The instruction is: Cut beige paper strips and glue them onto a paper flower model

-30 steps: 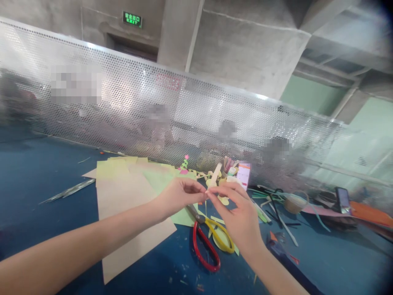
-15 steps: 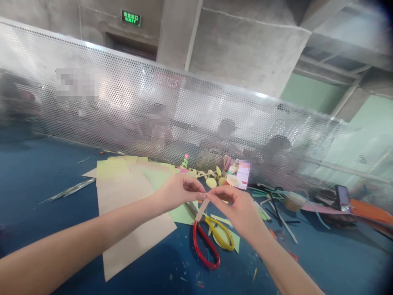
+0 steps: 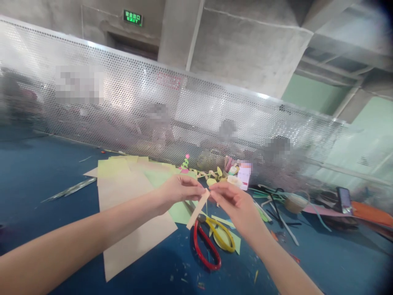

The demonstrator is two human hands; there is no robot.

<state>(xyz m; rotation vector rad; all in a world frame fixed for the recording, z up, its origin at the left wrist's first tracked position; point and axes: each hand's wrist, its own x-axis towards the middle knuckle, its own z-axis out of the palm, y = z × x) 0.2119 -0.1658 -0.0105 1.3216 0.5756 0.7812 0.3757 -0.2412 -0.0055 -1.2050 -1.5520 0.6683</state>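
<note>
A narrow cream paper strip (image 3: 198, 209) hangs from my fingertips, its lower end slanting down to the left. My left hand (image 3: 181, 189) pinches its top end between thumb and fingers. My right hand (image 3: 231, 199) meets it there, fingertips closed at the same end of the strip; the exact grip is too small to make out. Just below the strip lies a pair of scissors (image 3: 207, 250) with one red and one yellow handle, blades partly hidden behind the strip and my hands. Green paper pieces (image 3: 236, 242) lie under and beside the scissors.
Large sheets of cream paper (image 3: 135, 241) lie at left, with thin clear-wrapped sticks (image 3: 69, 189) beyond. Behind my hands stand small paper flowers (image 3: 211, 181) and a phone-like card (image 3: 245, 176). Pipe cleaners (image 3: 284, 223) and a phone (image 3: 344, 198) lie right. A perforated metal screen (image 3: 196, 110) borders the table.
The strip's lower end has swung to the left, off the scissors' pivot. My hands stay nearly in place, fingertips slightly shifted.
</note>
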